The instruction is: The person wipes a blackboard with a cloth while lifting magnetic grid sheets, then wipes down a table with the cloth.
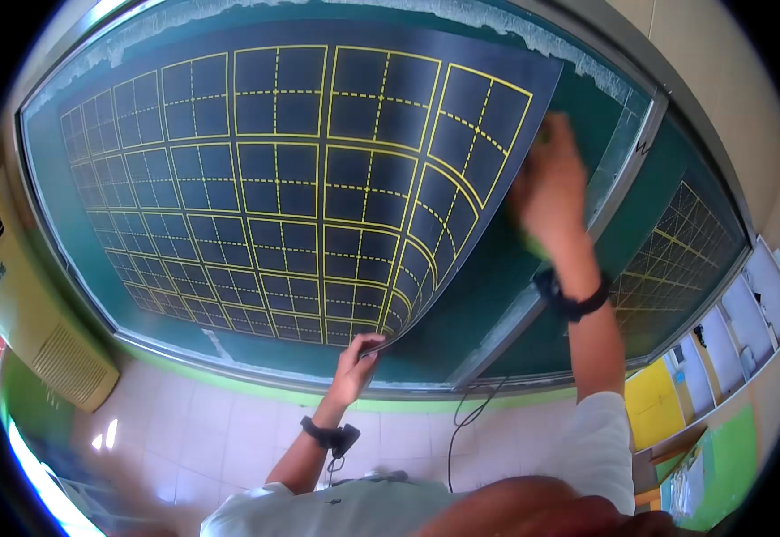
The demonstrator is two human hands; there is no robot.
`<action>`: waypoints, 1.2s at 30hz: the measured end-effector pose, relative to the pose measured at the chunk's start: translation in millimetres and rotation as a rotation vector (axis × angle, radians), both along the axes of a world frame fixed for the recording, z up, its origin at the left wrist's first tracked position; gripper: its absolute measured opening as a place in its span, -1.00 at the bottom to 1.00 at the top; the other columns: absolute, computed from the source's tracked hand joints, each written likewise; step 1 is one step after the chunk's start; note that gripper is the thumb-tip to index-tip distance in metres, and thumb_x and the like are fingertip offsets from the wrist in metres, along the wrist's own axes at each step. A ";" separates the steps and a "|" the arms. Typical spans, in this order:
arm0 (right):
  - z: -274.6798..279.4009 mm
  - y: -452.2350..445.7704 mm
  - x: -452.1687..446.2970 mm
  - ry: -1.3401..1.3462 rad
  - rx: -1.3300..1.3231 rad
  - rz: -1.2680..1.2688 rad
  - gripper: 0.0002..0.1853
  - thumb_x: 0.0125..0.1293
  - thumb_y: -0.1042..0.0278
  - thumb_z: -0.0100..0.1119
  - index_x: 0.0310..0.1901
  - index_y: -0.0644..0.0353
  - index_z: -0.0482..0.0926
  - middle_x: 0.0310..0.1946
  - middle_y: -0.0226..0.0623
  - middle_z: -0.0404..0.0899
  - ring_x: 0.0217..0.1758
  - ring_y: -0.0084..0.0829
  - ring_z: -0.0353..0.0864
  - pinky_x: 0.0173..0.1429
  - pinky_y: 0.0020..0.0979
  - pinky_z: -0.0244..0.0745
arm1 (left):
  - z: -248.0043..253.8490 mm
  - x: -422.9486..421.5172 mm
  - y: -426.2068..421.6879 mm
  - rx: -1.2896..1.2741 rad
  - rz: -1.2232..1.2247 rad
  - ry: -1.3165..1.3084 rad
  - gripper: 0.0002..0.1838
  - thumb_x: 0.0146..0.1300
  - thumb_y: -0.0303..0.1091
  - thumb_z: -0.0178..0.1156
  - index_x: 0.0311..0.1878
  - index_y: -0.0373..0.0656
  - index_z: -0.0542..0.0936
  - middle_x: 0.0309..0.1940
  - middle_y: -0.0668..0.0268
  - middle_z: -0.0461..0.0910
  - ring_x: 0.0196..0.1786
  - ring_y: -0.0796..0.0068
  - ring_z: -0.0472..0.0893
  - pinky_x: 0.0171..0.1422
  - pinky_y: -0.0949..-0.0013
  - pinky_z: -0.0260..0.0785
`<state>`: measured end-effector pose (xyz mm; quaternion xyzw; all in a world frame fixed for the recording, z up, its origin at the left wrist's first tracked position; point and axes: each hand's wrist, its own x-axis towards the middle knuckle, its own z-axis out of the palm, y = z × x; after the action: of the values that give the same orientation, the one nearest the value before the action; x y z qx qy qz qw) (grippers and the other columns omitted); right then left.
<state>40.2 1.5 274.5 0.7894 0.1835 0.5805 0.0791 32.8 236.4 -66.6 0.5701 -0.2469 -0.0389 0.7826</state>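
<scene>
A dark magnetic-looking sheet [278, 179] with yellow grid squares and dashed cross lines lies against the green chalkboard [457, 336]. Its right side curls away from the board. My left hand [354, 365] pinches the sheet's lower right edge between thumb and fingers. Behind the lifted edge, my right hand [556, 192] is close against the bare board, smeared by motion. Its fingers are bent round a greenish thing [531, 243], mostly hidden and too blurred to name. Black bands sit on both wrists.
A metal frame strip [506, 331] divides the board. Another gridded sheet [677, 246] is on the right panel. An air conditioner [45, 295] stands at left, a shelf unit with a yellow panel [654, 403] at right. A black cable [453, 438] hangs below the board above the tiled floor.
</scene>
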 end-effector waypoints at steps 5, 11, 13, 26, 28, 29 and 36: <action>-0.2 4.7 -8.6 0.154 -0.173 -0.036 -0.66 -0.01 0.28 0.30 -0.14 0.14 0.60 -0.13 -0.14 0.41 -0.11 -0.13 0.49 -0.18 -0.17 0.44 | 1.1 2.4 -2.7 -0.040 -0.015 0.062 -0.68 0.29 -0.44 0.04 0.10 -0.25 0.49 -0.17 0.31 0.53 -0.22 0.61 0.43 -0.16 0.53 0.29; 36.4 -5.3 -3.0 -0.087 0.107 -0.135 -0.71 0.15 0.39 0.17 -0.07 0.26 0.58 -0.09 -0.08 0.41 -0.06 -0.01 0.51 -0.06 -0.08 0.45 | -3.6 9.4 -4.3 -0.019 -0.034 0.054 -0.63 0.20 -0.50 0.10 0.10 -0.22 0.50 -0.09 0.22 0.54 -0.07 0.49 0.50 -0.04 0.46 0.38; 24.9 -8.4 -5.5 -0.013 0.095 -0.046 -0.71 0.15 0.43 0.16 -0.07 0.28 0.57 -0.08 -0.07 0.42 -0.05 0.02 0.51 -0.02 -0.07 0.45 | 1.3 10.6 -9.7 0.116 0.089 -0.184 -0.58 0.13 -0.50 0.16 0.12 -0.20 0.50 -0.02 0.16 0.52 0.02 0.36 0.50 0.06 0.38 0.38; 6.4 -25.1 -46.6 0.111 0.491 0.412 -0.65 0.17 0.59 -0.15 -0.02 0.34 0.52 -0.26 -0.15 0.63 -0.25 -0.35 0.64 -0.08 -0.36 0.50 | 46.5 7.2 -71.1 0.746 0.514 -0.943 -0.18 0.02 -0.07 0.43 0.39 0.15 0.33 0.45 -0.08 0.03 0.51 -0.25 -0.01 0.52 -0.22 -0.09; -1.1 -15.2 -39.6 0.222 0.340 0.337 -0.58 0.15 0.53 -0.12 0.08 0.31 0.47 -0.23 0.02 0.64 -0.20 -0.02 0.68 -0.06 -0.20 0.53 | 38.6 12.9 -84.0 0.775 0.496 -0.894 -0.20 0.06 -0.02 0.42 0.40 0.24 0.34 0.47 -0.06 0.01 0.51 -0.22 0.00 0.51 -0.24 -0.12; -4.0 -10.0 -33.4 0.223 0.258 0.342 -0.59 0.18 0.50 -0.05 0.10 0.32 0.44 -0.23 0.04 0.63 -0.19 0.03 0.67 -0.07 -0.17 0.53 | 34.2 14.7 -88.8 0.776 0.555 -0.891 -0.22 0.11 -0.02 0.37 0.42 0.25 0.32 0.49 -0.02 0.01 0.52 -0.17 0.02 0.52 -0.20 -0.11; 0.5 22.6 2.3 -0.066 0.250 0.147 -0.44 0.27 0.20 0.27 0.17 0.35 0.31 -0.25 0.09 0.61 -0.21 0.08 0.65 -0.14 -0.09 0.55 | 8.8 41.0 -104.1 0.804 0.825 -0.984 -0.28 0.19 0.11 0.29 0.44 0.42 0.31 0.46 0.26 0.22 0.42 0.17 0.29 0.40 -0.02 0.12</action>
<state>42.5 24.1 275.0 0.7581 0.1646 0.6285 -0.0567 73.8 132.2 -57.8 0.8093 -0.3012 0.4289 0.2651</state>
